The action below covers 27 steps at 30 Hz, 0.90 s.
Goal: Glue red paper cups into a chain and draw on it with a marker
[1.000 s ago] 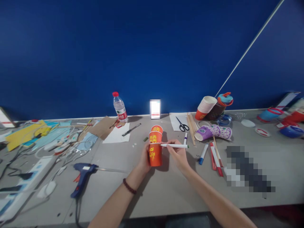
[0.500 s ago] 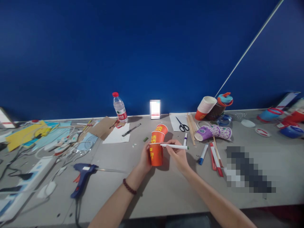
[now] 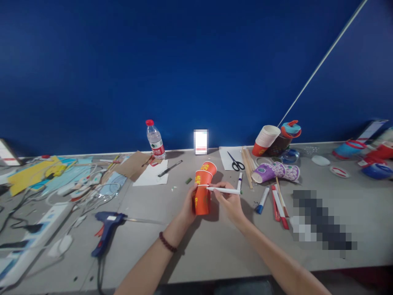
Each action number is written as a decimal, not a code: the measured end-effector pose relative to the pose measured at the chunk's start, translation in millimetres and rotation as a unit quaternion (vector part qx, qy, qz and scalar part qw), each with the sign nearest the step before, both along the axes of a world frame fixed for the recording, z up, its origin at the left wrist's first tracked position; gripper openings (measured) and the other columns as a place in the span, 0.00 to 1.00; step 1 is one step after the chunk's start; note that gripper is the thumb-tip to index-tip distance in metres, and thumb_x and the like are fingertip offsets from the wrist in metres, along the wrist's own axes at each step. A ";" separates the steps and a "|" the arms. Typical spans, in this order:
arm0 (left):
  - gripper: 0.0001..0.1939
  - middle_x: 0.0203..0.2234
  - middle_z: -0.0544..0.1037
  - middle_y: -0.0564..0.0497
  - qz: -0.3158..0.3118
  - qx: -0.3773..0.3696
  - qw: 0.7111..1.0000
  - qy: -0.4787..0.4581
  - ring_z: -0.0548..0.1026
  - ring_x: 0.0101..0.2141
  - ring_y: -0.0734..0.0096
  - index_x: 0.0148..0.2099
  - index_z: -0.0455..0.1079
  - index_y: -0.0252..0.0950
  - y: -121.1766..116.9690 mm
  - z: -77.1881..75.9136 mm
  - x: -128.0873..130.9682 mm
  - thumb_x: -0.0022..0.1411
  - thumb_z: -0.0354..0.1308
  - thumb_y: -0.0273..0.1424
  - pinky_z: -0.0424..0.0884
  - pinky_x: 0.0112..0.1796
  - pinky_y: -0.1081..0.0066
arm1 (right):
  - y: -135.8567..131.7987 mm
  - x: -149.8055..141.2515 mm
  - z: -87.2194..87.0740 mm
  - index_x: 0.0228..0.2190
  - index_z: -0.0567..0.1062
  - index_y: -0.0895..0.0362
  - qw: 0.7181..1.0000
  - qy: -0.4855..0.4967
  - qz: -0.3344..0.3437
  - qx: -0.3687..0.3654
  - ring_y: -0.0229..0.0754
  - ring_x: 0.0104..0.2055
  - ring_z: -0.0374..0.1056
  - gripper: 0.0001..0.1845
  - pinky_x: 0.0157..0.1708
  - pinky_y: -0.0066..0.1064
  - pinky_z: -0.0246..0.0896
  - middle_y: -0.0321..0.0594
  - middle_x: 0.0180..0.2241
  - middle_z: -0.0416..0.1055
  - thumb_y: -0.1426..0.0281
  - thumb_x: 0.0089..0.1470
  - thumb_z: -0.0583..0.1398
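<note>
A stack of orange paper cups (image 3: 203, 192) with yellow print stands on the grey table (image 3: 215, 241), and its top leans to the right. My left hand (image 3: 188, 205) wraps round the lowest cup from the left. My right hand (image 3: 231, 201) pinches a white marker (image 3: 224, 190) that lies level, its tip touching the rim of the lowest cup.
Other markers (image 3: 276, 200), purple cups (image 3: 274, 170), wooden sticks (image 3: 247, 162) and scissors (image 3: 236, 162) lie to the right. A blue glue gun (image 3: 106, 229), cables and a power strip (image 3: 33, 233) sit left. A water bottle (image 3: 155, 140) stands at the back.
The cup stack has turned in my left hand and its upper cups now lean right. The marker has shifted slightly left and down along the rim.
</note>
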<state>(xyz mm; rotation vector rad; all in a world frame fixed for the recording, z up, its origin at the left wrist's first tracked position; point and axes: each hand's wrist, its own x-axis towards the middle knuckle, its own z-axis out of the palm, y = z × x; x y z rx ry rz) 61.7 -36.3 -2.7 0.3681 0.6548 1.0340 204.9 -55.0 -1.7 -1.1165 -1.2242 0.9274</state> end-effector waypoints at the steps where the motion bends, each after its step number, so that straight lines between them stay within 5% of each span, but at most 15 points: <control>1: 0.19 0.31 0.81 0.43 0.000 0.002 1.000 -0.003 0.77 0.29 0.67 0.41 0.76 0.27 0.2 -0.2 0.1 0.61 0.56 0.40 0.72 0.36 0.70 | 0.0 0.1 -0.2 0.32 0.72 0.54 1.000 -0.003 0.001 -0.001 0.46 0.37 0.74 0.10 0.36 0.34 0.68 0.42 0.35 0.78 0.60 0.53 0.62; 27: 0.19 0.29 0.81 0.42 0.013 -0.016 1.000 0.021 0.78 0.29 0.66 0.40 0.75 0.25 -0.6 1.5 0.4 0.61 0.55 0.38 0.74 0.34 0.69 | 1.1 -0.4 2.2 0.30 0.72 0.55 1.000 -0.009 -0.012 0.002 0.40 0.29 0.71 0.09 0.30 0.30 0.65 0.39 0.31 0.76 0.62 0.54 0.61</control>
